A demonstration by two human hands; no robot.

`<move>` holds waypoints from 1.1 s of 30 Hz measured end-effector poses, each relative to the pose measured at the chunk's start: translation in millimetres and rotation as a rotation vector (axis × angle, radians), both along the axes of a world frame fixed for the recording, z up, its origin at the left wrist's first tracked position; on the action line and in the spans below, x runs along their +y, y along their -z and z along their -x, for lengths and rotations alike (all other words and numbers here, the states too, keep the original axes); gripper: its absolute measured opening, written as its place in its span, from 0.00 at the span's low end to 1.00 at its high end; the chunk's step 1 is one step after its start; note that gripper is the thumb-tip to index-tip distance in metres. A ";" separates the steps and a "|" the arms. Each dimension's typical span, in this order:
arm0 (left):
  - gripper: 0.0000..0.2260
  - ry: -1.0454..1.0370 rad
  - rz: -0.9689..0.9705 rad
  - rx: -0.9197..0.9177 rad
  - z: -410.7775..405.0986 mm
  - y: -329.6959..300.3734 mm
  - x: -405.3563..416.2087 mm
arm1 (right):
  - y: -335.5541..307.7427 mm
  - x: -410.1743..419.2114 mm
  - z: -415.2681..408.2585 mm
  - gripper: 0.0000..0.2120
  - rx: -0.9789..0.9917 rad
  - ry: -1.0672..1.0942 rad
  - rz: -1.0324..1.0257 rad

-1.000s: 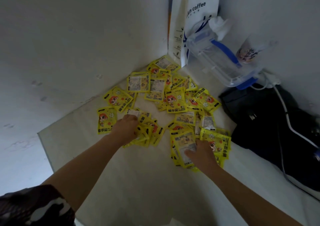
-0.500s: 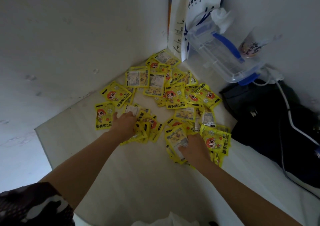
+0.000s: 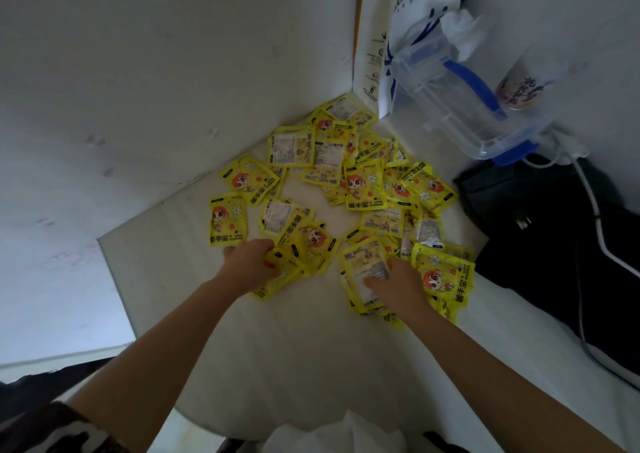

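Several yellow hand-warmer packets (image 3: 365, 184) with a red-haired cartoon figure lie scattered on a pale table (image 3: 284, 355) in a wall corner. My left hand (image 3: 247, 267) grips a small bunch of packets (image 3: 304, 244) at the left of the heap, fingers curled over them. At the right of the heap, my right hand (image 3: 396, 286) lies on a stack of packets (image 3: 363, 269); its thumb presses on the top one and its fingers curl round the stack's right side. What the palms cover is hidden.
A white paper coffee bag (image 3: 415, 9) stands in the corner. A clear plastic box with blue clips (image 3: 460, 106) leans beside it, next to a printed cup (image 3: 523, 88). A black bag (image 3: 561, 237) with a white cable (image 3: 592, 203) fills the right side. White plastic (image 3: 339, 435) shows at the bottom edge.
Both hands have drawn a little toward me along the table, each pulling yellow packets together into a tighter bunch. The rest of the heap lies as before.
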State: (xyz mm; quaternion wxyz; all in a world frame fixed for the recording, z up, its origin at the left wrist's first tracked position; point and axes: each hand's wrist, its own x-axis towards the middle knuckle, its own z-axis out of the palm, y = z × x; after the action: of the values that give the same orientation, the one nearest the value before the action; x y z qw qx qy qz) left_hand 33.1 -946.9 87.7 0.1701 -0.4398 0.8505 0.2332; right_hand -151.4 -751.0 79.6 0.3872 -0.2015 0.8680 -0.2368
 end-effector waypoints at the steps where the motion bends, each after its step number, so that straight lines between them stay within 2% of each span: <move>1: 0.08 -0.064 -0.055 0.049 -5.1 -0.7 3.0 | -1.3 0.5 0.6 0.16 -0.016 0.009 0.015; 3: 0.10 -0.197 -0.171 0.149 -14.9 -3.2 10.7 | -6.6 3.2 2.2 0.17 -0.041 0.022 0.035; 10: 0.08 -0.600 -0.389 0.432 -37.8 -14.0 60.9 | -23.8 23.9 2.8 0.13 -0.160 0.166 0.172; 16: 0.11 -0.892 -0.510 0.651 -51.5 -18.7 110.2 | -33.1 51.2 -11.3 0.13 -0.246 0.243 0.280; 19: 0.11 -0.942 -0.540 0.710 -59.5 -18.7 130.5 | -33.4 67.1 -23.5 0.12 -0.211 0.248 0.308; 23: 0.10 -0.987 -0.544 0.774 -72.4 -21.7 156.5 | -33.3 91.1 -46.2 0.16 -0.145 0.252 0.304; 28: 0.08 -0.970 -0.553 0.812 -99.2 -24.6 177.9 | -31.9 122.4 -89.0 0.14 -0.068 0.304 0.273; 33: 0.11 -0.881 -0.649 0.807 -136.5 -22.4 205.9 | -36.1 158.8 -145.3 0.14 -0.024 0.361 0.277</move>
State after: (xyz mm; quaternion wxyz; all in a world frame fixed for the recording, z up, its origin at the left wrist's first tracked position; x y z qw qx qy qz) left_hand 169.6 -741.0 110.1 -0.1481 -0.5503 0.4758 0.6699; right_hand -6.1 -592.3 115.6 0.3178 -0.0913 0.8445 -0.4214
